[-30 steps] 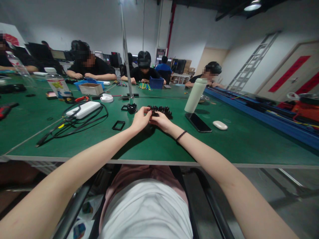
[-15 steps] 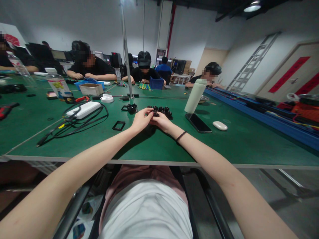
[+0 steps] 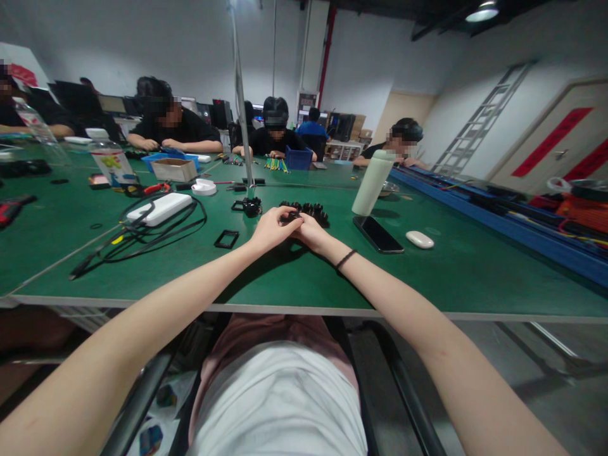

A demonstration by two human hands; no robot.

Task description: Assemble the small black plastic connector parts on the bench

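Note:
My left hand [image 3: 274, 228] and my right hand [image 3: 311, 232] meet over the table, both closed around a small black part [image 3: 289, 217]. Fingers cover most of that part, so its kind does not show. Just behind the hands lies a cluster of similar black pieces [image 3: 317, 211] on the green tabletop [image 3: 285, 285]. A black square frame [image 3: 227, 239] lies flat to the left of my left hand. Beyond it sits a small heap of black parts [image 3: 249, 206].
On the right stand a pale green bottle [image 3: 373, 183], a phone [image 3: 378, 235] and a white oval case [image 3: 419, 239]. Leftward lie a white power bank [image 3: 160, 210] and a looped black cable [image 3: 137, 253]. A metal pole [image 3: 244, 107] rises behind. Several people sit across the table.
The fingers of my left hand have shifted over the black part, its thumb now stretched toward my right hand. Both arms have stayed nearly in place.

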